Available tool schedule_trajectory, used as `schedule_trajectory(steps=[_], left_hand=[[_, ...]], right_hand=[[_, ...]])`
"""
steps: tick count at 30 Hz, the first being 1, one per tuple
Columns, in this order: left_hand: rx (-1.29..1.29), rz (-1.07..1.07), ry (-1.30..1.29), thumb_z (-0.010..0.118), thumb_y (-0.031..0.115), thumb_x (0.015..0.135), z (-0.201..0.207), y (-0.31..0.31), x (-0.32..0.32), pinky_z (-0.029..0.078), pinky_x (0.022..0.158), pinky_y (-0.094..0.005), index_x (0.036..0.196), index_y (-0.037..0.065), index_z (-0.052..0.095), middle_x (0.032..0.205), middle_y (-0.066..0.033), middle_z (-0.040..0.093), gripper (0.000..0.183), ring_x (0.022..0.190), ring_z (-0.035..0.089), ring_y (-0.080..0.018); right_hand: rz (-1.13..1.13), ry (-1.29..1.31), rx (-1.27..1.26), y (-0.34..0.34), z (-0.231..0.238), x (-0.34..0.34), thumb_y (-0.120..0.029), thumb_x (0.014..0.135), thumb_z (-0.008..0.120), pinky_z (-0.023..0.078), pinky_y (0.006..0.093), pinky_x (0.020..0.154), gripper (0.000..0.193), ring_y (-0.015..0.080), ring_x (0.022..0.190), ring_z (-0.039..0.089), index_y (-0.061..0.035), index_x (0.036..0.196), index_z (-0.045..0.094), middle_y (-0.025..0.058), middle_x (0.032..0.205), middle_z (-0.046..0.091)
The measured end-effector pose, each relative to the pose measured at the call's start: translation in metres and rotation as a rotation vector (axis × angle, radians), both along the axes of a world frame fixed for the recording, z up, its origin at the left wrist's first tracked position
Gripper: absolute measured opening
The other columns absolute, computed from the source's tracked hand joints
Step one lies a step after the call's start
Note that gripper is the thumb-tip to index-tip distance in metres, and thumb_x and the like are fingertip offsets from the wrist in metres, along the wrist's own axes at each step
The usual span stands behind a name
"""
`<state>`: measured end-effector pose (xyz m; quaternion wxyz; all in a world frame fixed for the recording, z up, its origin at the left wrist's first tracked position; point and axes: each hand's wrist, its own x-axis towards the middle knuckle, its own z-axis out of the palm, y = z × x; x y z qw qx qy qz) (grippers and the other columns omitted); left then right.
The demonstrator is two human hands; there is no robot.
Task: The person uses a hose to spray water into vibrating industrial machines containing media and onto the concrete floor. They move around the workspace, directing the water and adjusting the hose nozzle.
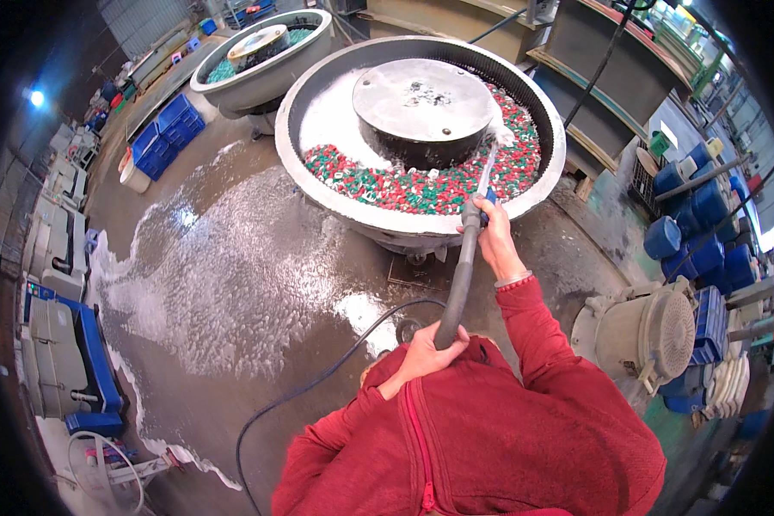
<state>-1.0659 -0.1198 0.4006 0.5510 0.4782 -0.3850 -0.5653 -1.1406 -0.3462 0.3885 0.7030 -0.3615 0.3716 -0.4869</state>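
My right hand is closed round the front end of a grey hose, by a valve with a blue lever. Lower down, close to my body, my left hand grips the same hose. A jet of water shoots from its tip into a large round tub. Red, green and white small pieces fill the ring-shaped trough of the tub. White foam covers the trough's left side. A round grey lid tops the tub's central column.
Behind at the left stands a second round tub with green pieces. Blue crates sit on the wet floor, left. A thin dark cable curves across the floor. At right are blue drums and a beige round machine.
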Motion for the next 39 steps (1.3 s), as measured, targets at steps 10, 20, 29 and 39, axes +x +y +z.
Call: schedule_trajectory(steps=[10,20,29,39], left_hand=[[0.152,-0.129,0.018,0.058,0.001,0.075,-0.009,-0.027,-0.053,0.04,0.055,-0.0189,0.081,0.003,0.059,0.07,0.0024,0.056,0.006,0.06,0.049,-0.0033],[0.096,0.372,0.07,0.059,0.003,0.077,-0.014,-0.006,-0.079,0.031,0.043,-0.0178,0.08,0.005,0.058,0.06,0.0038,0.051,0.004,0.048,0.043,-0.0023],[0.18,0.505,0.145,0.057,0.004,0.079,-0.01,0.014,-0.083,0.03,0.043,-0.0185,0.077,0.006,0.057,0.059,0.0035,0.048,0.003,0.048,0.041,-0.0028],[0.118,0.352,0.112,0.055,0.002,0.077,-0.011,0.007,-0.084,0.034,0.048,-0.0193,0.076,0.005,0.058,0.064,0.0038,0.052,0.005,0.054,0.045,-0.0035]], right_hand=[[0.082,0.023,0.132,-0.024,-0.018,-0.024,-0.017,0.076,0.053,0.051,0.0329,0.05,0.02,0.015,0.061,0.051,-0.0056,0.092,0.047,0.0045,0.072,0.049],[0.588,-0.04,0.021,-0.006,-0.004,0.069,-0.014,0.078,0.053,0.053,0.0346,0.054,0.025,0.0132,0.063,0.05,-0.0056,0.1,0.046,0.0032,0.077,0.047],[0.702,-0.041,0.046,0.032,0.001,0.094,-0.013,0.075,0.054,0.052,0.0308,0.051,0.024,0.0126,0.066,0.047,-0.0069,0.096,0.044,0.0035,0.082,0.044],[0.681,-0.008,0.044,0.038,0.015,0.098,-0.013,0.076,0.054,0.053,0.0302,0.051,0.025,0.0112,0.067,0.045,-0.0076,0.098,0.043,0.0022,0.081,0.041]])
